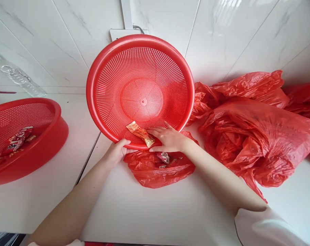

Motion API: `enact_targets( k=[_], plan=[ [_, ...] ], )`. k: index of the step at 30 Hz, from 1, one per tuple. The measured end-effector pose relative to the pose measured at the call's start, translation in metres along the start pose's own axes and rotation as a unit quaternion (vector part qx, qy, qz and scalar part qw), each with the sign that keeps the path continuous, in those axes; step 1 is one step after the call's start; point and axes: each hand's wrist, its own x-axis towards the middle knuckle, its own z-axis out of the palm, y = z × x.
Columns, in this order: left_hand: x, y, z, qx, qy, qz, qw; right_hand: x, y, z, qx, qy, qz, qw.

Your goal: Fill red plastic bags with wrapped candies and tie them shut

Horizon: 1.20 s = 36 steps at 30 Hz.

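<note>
A round red plastic colander [142, 61] is tilted so its inside faces me. My left hand [116, 152] grips its lower left rim, thumb on top and fingers beneath. One orange and gold snack packet [141, 133] lies inside by the lower rim. My right hand [167, 136] is open over the lower right of the colander, fingers spread, with the fingertips beside the packet. Under the rim sits an open red plastic bag [157, 174], where a small pink and white packet [164, 157] shows among other pieces that I cannot make out.
At the left stands another red colander [50, 136] with a red and white packet [18, 140] in it. A clear plastic bottle [22, 78] lies against the tiled wall. Filled or crumpled red plastic bags [259, 133] are heaped on the right of the white table [134, 212].
</note>
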Motion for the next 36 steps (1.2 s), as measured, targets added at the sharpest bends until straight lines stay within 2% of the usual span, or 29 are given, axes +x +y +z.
enact_targets(
  k=[3, 7, 11, 13, 17, 19, 22, 25, 27, 36],
  plan=[
    [0.000, 0.001, 0.000, 0.000, 0.006, 0.006, 1.000, -0.001, 0.004, -0.007, 0.027, -0.023, -0.014, 0.999],
    [0.000, 0.002, -0.001, -0.002, 0.025, -0.002, 1.000, -0.012, 0.006, -0.033, 0.102, -0.038, -0.038, 0.993],
    [0.001, 0.002, 0.000, -0.003, 0.026, 0.003, 1.000, -0.023, 0.007, -0.054, 0.168, 0.041, 0.062, 0.983],
    [0.000, 0.002, 0.001, 0.000, 0.025, 0.002, 1.000, -0.028, 0.008, -0.061, 0.238, 0.056, 0.113, 0.963],
    [0.000, 0.001, 0.001, 0.000, 0.029, 0.004, 1.000, -0.032, 0.010, -0.068, 0.434, 0.001, 0.156, 0.887],
    [0.001, 0.001, 0.000, 0.000, 0.028, 0.006, 1.000, -0.033, 0.010, -0.069, 0.457, -0.015, 0.162, 0.875],
    [0.002, 0.001, -0.001, -0.001, 0.021, 0.004, 1.000, -0.033, 0.009, -0.069, 0.421, -0.018, 0.143, 0.895],
    [0.002, 0.001, -0.002, 0.003, 0.021, 0.010, 1.000, -0.032, 0.006, -0.069, 0.382, 0.012, 0.100, 0.919],
    [0.002, 0.001, -0.002, 0.008, 0.021, 0.013, 1.000, -0.030, 0.004, -0.069, 0.373, 0.024, 0.081, 0.924],
    [0.000, 0.002, 0.001, 0.015, 0.023, 0.013, 1.000, -0.026, 0.001, -0.062, 0.325, 0.006, 0.052, 0.944]
  ],
)
